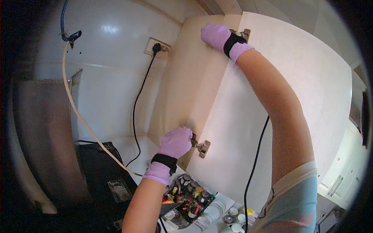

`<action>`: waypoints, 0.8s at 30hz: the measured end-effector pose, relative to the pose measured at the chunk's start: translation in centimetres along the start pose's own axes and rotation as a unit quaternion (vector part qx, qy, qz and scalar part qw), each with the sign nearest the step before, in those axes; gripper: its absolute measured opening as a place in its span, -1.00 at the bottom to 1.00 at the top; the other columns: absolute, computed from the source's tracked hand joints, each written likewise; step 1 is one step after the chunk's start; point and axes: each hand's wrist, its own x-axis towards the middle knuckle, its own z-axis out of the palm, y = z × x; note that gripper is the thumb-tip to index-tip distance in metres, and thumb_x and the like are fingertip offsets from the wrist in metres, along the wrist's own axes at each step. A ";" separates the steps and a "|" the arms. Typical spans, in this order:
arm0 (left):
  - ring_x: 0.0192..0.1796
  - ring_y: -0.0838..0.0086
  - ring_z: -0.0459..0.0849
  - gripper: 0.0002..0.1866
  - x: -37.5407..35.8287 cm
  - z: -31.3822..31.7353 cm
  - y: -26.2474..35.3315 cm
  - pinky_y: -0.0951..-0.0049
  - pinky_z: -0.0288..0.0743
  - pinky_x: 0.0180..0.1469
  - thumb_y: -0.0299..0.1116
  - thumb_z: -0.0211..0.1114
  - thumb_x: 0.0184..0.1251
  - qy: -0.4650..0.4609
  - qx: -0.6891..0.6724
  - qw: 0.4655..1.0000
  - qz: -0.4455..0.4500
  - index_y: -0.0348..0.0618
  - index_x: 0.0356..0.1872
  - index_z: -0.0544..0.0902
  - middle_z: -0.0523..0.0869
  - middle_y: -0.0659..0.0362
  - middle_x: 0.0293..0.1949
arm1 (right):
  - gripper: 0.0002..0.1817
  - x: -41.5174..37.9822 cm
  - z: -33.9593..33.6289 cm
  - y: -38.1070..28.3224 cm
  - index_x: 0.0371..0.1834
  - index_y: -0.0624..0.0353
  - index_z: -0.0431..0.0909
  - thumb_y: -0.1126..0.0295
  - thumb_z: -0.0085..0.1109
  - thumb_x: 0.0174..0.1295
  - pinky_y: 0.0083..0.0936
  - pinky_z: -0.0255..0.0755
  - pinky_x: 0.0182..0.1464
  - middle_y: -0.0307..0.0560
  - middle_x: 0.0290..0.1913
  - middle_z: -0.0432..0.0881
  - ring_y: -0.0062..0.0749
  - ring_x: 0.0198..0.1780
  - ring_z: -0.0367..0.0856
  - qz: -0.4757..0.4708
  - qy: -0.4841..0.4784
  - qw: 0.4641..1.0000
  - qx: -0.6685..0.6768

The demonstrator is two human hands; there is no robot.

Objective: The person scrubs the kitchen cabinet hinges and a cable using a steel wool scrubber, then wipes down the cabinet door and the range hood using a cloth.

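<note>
Largely hidden grips: can't tell | left hand (176, 142) by lower hinge (203, 148) | right hand (215, 35) by upper hinge (246, 33)

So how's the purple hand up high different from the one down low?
The right hand is up high by the upper hinge, while the left hand is down low by the lower hinge. The right hand's arm shows a sleeve; the left hand's arm shows only bare forearm. Both hands wear purple gloves and black wristbands.
</note>
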 end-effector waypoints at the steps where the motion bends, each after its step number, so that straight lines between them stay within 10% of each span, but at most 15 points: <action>1: -0.13 0.12 0.59 -0.79 0.0 0.3 -0.2 0.17 0.45 -0.14 -0.37 0.05 0.05 0.027 -0.002 1.000 0.011 -0.11 -0.31 0.60 0.62 0.01 -0.25 | -0.80 0.0 -0.1 -0.5 -0.27 0.17 0.51 0.39 0.01 0.02 -0.25 0.46 -0.18 0.09 -0.23 0.56 -0.04 -0.17 0.57 0.000 -0.028 0.999 -0.033; 4: -0.13 0.12 0.59 -0.79 0.5 1.0 -0.6 0.17 0.46 -0.14 -0.38 0.05 0.05 0.006 -0.013 1.000 0.004 -0.12 -0.31 0.60 0.62 0.01 -0.25 | -0.81 -2.7 -0.4 1.2 -0.29 0.17 0.50 0.41 0.05 0.00 -0.26 0.46 -0.17 0.05 -0.26 0.55 -0.06 -0.17 0.56 -0.055 0.091 0.989 0.107; 10: -0.07 0.17 0.58 -0.76 0.5 0.4 -0.2 0.21 0.44 -0.04 -0.35 0.02 0.12 -0.030 0.040 0.999 -0.003 -0.07 -0.23 0.61 0.63 0.04 -0.18 | -0.82 -6.1 -3.5 2.7 -0.29 0.19 0.47 0.46 0.04 -0.01 -0.25 0.47 -0.17 0.02 -0.25 0.53 -0.06 -0.17 0.55 0.031 -0.054 0.995 0.078; 24: -0.13 0.13 0.61 -0.79 0.3 0.9 -0.2 0.20 0.47 -0.11 -0.39 0.05 0.06 -0.009 0.008 1.000 -0.003 -0.09 -0.29 0.60 0.63 0.01 -0.23 | -0.85 -6.5 -3.5 3.0 -0.31 0.12 0.51 0.45 0.04 0.02 -0.29 0.47 -0.21 0.00 -0.28 0.53 -0.06 -0.25 0.56 -0.069 0.053 0.993 0.080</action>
